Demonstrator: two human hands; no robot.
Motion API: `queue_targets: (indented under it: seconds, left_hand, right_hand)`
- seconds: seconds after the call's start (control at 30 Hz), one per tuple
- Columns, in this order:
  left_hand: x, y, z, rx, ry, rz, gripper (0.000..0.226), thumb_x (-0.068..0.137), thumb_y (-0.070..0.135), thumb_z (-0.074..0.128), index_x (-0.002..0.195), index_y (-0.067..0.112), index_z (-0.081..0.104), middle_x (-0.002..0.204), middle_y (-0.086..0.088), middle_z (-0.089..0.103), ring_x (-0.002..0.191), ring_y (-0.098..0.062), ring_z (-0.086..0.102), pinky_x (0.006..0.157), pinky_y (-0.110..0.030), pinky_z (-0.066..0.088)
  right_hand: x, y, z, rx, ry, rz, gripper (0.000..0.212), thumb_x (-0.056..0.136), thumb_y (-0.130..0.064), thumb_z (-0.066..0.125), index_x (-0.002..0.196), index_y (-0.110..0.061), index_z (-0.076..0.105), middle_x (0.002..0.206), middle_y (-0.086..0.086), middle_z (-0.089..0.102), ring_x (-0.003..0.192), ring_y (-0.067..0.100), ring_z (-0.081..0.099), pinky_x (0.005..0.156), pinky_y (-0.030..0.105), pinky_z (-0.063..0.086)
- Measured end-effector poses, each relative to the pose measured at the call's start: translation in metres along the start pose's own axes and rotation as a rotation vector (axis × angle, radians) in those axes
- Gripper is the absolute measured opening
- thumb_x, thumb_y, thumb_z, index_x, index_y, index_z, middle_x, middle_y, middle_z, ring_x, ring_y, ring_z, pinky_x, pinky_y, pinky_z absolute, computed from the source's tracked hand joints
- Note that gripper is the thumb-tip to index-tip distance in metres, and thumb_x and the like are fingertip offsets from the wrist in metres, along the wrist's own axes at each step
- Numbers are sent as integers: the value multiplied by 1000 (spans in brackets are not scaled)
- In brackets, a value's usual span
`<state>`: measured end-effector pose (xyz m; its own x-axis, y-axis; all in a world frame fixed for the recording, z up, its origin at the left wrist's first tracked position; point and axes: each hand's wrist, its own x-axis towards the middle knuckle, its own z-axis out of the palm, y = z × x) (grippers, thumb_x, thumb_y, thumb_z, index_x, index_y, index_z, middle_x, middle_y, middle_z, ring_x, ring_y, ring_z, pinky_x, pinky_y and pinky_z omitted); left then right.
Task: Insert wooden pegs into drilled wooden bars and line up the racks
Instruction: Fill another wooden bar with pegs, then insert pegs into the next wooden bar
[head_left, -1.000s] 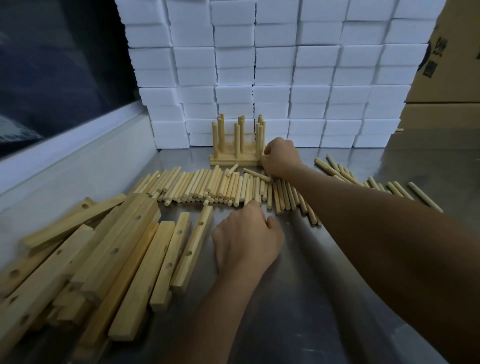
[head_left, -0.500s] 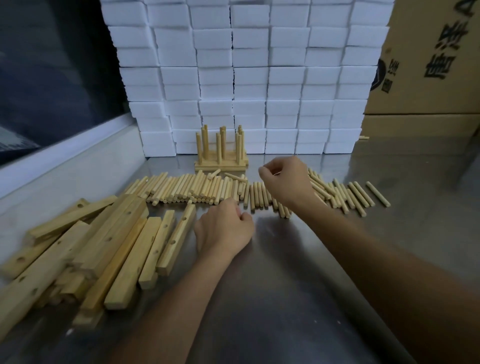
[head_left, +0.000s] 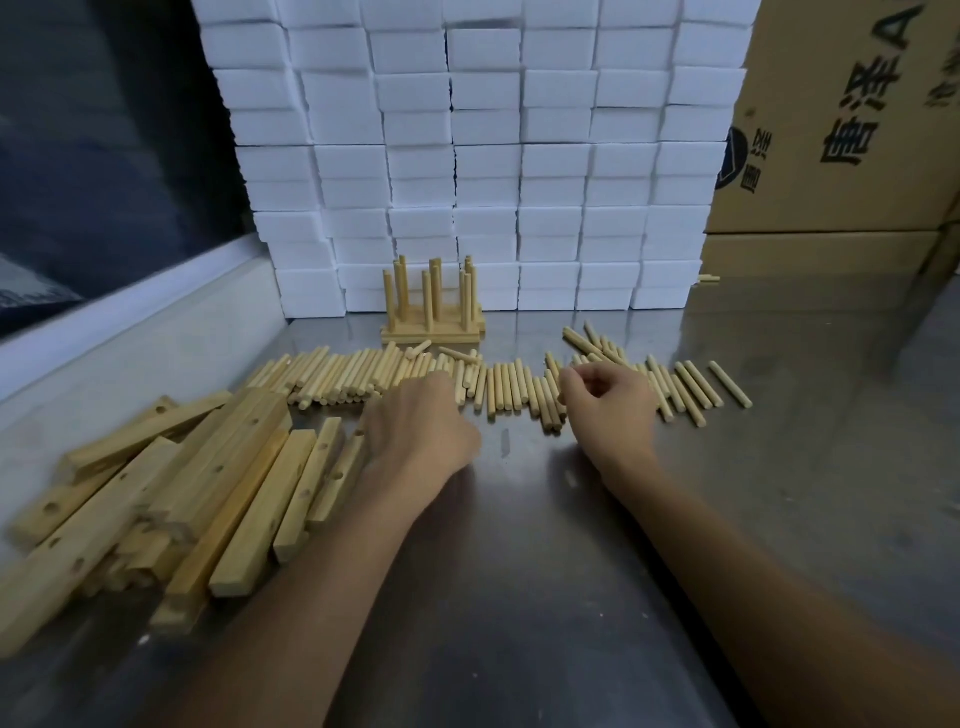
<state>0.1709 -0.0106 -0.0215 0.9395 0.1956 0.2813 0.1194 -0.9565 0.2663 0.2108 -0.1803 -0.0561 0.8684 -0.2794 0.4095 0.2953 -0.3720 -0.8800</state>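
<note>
Dozens of loose wooden pegs (head_left: 498, 382) lie in a row across the middle of the steel worktop (head_left: 571, 571), with drilled bars (head_left: 244, 488) heaped at its left edge and one finished rack (head_left: 434, 312) at the back edge. The pegs look light, stiff and prone to rolling; pinching one mid-length seems best. The left hand (head_left: 421, 431) is curled, knuckles up, beside the bars; whether it holds anything is hidden. The right hand (head_left: 608, 405) hovers over the pegs, fingers loosely curled, apparently empty.

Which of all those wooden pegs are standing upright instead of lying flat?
Only the pegs in the finished racks by the white blocks stand upright; the loose pegs lie flat on the table.
</note>
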Motion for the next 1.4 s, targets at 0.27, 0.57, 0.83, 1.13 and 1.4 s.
queue_targets:
  seconds: [0.27, 0.57, 0.83, 1.13, 1.4]
  left_hand:
    - [8, -29, -21, 250, -59, -228, 18, 87, 26, 65, 92, 20, 49, 88, -4, 56, 90, -26, 50, 83, -42, 33]
    - [11, -14, -4, -240, -144, -97, 20, 91, 16, 63, 75, 20, 51, 76, 3, 54, 64, -15, 51, 59, -28, 42]
    - [3, 2, 0, -1339, -277, -284, 18, 99, 25, 58, 117, 25, 55, 97, -16, 67, 56, -24, 71, 53, -32, 57]
    - [3, -1, 21, -1790, -358, -291, 49, 88, -18, 45, 123, 12, 61, 102, -17, 62, 71, -22, 59, 61, -33, 53]
    - [1, 2, 26, -1796, -245, -285, 44, 82, -9, 68, 120, 10, 59, 82, -9, 73, 59, -17, 60, 42, -23, 43]
  right_hand:
    - [3, 1, -2, 77, 33, 97, 24, 92, -16, 62, 70, -13, 71, 66, 6, 68, 53, 6, 56, 55, 20, 50]
    - [-2, -3, -1, 7, -12, 26, 21, 94, -19, 62, 75, -19, 71, 65, 2, 67, 53, 6, 56, 53, 17, 50]
    - [-5, -4, 1, -35, -91, -60, 12, 95, -21, 62, 87, -22, 70, 60, -16, 65, 50, -1, 58, 48, 9, 44]
    - [-4, -3, 3, -28, -90, -56, 13, 95, -22, 63, 84, -23, 70, 62, -14, 67, 50, 1, 60, 48, 9, 45]
    - [-3, -1, 3, -19, -86, -51, 15, 95, -21, 63, 81, -23, 69, 61, -10, 68, 51, 2, 62, 49, 9, 46]
